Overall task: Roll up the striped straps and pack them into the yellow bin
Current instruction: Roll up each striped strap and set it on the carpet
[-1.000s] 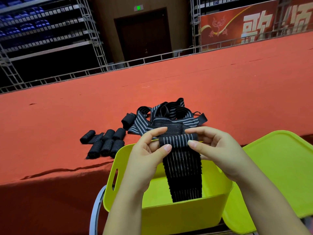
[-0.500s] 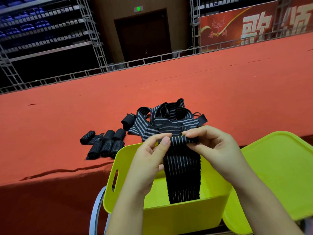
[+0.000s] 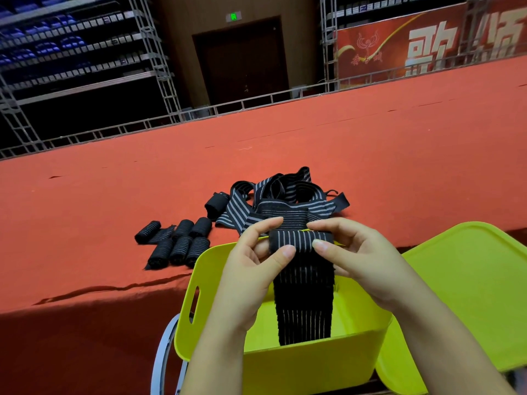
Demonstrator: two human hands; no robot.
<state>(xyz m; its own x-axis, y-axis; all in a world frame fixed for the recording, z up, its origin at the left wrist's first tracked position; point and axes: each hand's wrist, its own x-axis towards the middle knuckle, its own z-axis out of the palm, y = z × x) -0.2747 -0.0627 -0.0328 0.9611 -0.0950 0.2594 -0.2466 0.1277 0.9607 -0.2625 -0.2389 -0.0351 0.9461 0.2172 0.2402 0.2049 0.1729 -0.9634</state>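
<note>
Your striped strap [image 3: 302,243] sits part-rolled over the yellow bin [image 3: 299,363], tail hanging inside. Left hand [image 3: 251,269] & right hand [image 3: 359,260] both pinch the roll's ends. Loose straps [image 3: 285,201] + finished rolls [image 3: 176,240] lie behind on the red table [image 3: 85,209]; lid [image 3: 467,283] to the right.

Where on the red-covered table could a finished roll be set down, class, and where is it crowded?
Free: the red cloth table right of the loose striped strap pile, and left of the rolled black straps. Crowded: the table edge between rolls and pile, and above the yellow plastic bin, where both hands roll a strap.
</note>
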